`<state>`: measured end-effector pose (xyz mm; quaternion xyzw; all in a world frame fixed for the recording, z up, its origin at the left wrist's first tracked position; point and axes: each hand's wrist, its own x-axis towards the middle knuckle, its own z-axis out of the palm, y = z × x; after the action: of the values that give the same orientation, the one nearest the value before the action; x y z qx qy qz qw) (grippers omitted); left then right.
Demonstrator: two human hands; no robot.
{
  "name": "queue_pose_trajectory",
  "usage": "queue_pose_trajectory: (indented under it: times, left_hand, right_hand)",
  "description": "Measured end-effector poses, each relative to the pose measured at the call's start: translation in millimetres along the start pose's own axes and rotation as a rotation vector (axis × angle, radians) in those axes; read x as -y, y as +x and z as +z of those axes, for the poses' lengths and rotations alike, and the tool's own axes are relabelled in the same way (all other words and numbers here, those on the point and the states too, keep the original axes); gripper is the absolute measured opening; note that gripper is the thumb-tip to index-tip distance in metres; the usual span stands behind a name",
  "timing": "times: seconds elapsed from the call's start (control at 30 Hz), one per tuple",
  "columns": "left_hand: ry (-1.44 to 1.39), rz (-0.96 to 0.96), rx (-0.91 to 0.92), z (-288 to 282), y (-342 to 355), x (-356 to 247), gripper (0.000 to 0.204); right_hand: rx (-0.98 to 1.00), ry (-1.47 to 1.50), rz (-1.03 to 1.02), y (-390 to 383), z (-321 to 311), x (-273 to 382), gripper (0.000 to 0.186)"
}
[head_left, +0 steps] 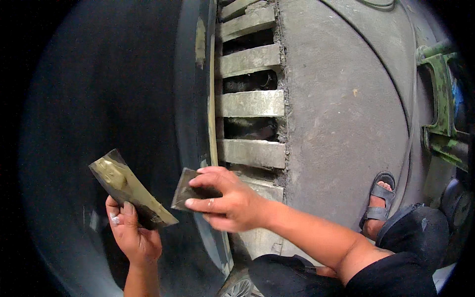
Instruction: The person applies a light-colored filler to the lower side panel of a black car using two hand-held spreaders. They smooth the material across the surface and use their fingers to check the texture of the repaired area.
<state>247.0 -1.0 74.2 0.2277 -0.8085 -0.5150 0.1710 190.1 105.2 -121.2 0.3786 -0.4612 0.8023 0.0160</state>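
Note:
My left hand (pixel 137 241) grips the lower part of a flat rectangular plate (pixel 148 213), thumb on top and fingers underneath. Yellowish putty (pixel 118 179) is smeared over the plate, thickest toward its upper left end. Just to the right, my right hand (pixel 232 198) pinches a thin dark putty spreader (pixel 181 192) between thumb and fingers. The spreader is apart from the plate. Both tools are held over a large dark body panel (pixel 123 99), whose right edge carries pale, dull patches (pixel 200 42). White smudges mark some fingers of both hands.
Along the panel's edge runs a concrete drain grate (pixel 251 104) with open slots. A dark cable (pixel 378 57) curves across the grey floor (pixel 336 123). At the right stands a green metal frame (pixel 440 94). My sandalled foot (pixel 381 198) rests on the floor; a spoked wheel (pixel 240 288) shows below.

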Motion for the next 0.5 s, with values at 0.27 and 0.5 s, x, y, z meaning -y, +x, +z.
queue_pose_trajectory:
  times: [0.27,0.5]
  left_hand:
    - [0.085,-0.016,0.004,3.0,21.8,11.7,0.035]
    - [0.118,-0.061,-0.101,-2.7,23.7,9.3,0.036]
  right_hand:
    - [-0.057,-0.286,0.426,-2.9,-34.7,-150.7,0.049]
    - [-0.101,-0.105,0.497,46.7,-31.0,-194.9,0.046]
